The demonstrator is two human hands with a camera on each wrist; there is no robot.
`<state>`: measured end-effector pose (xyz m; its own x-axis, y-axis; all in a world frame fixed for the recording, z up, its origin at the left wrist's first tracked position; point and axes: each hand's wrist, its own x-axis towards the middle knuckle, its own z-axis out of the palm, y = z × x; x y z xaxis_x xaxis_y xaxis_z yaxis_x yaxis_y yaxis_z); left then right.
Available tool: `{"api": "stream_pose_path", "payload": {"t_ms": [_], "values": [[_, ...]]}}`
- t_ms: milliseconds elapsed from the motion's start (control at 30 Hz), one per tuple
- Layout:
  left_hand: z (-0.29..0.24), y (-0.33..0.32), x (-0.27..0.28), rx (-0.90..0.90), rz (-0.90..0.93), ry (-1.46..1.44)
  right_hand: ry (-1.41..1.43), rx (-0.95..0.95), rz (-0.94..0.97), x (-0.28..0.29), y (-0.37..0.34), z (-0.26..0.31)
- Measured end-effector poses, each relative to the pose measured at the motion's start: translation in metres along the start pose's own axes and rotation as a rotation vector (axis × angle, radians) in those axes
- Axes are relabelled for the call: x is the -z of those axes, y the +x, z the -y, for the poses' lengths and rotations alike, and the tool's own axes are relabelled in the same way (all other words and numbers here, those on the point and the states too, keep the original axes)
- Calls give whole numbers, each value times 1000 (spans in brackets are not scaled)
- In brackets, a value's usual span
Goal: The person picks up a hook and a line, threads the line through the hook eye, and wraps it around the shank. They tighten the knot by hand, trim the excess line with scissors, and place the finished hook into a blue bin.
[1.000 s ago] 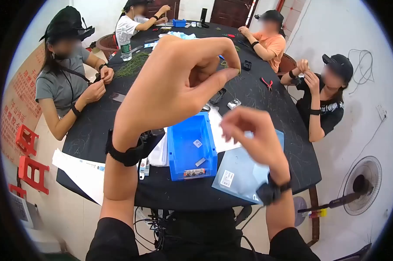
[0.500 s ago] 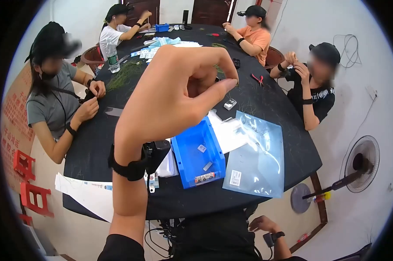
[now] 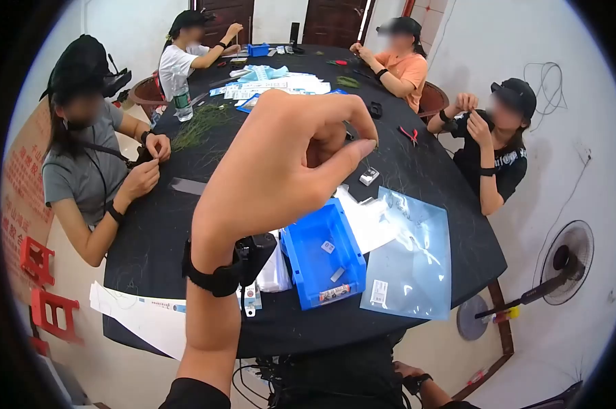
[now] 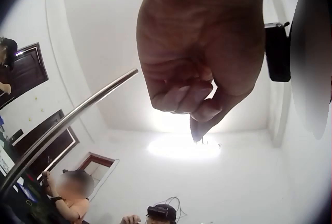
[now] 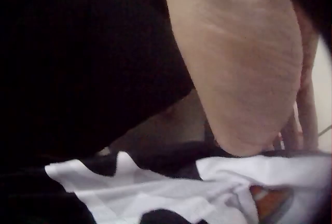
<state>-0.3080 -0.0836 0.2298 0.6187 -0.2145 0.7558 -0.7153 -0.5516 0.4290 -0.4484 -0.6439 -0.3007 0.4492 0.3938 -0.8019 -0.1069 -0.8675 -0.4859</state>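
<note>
Brown board (image 3: 32, 160) bears red Chinese lettering (image 3: 15, 178); left hand (image 3: 277, 157) pinched narrow, contents unclear; right hand (image 3: 409, 370) unclear.

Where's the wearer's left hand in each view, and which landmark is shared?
Head: left hand, just left of centre.
Left wrist: left hand, top, right of centre.
Right wrist: not in it.
Shared by head and left wrist: orange-shirted person, upper right and lower left respectively.

Bin (image 3: 320, 264) left of folder (image 3: 417, 262)
</note>
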Motion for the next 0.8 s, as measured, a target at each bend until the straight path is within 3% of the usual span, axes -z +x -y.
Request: {"api": "stream_pose_path", "payload": {"t_ms": [33,67,167,267,367,567,800], "values": [[0,-1,1,5,-6,1,308,21,18,-9,1,-11],[1,0,2,-3,-4,10,303,18,19,-22,9,-27],[3,0,2,-4,-9,6,472,202,-444,-61,32,-65],[4,-1,1,4,-2,-13,337,145,-342,-49,17,-38],[4,-1,3,18,13,-22,-29,48,-73,7,-25,55],[9,-1,5,33,30,-20,299,160,-447,-43,15,-10],[12,-3,10,-7,8,-12,286,236,-625,-63,39,-57]]}}
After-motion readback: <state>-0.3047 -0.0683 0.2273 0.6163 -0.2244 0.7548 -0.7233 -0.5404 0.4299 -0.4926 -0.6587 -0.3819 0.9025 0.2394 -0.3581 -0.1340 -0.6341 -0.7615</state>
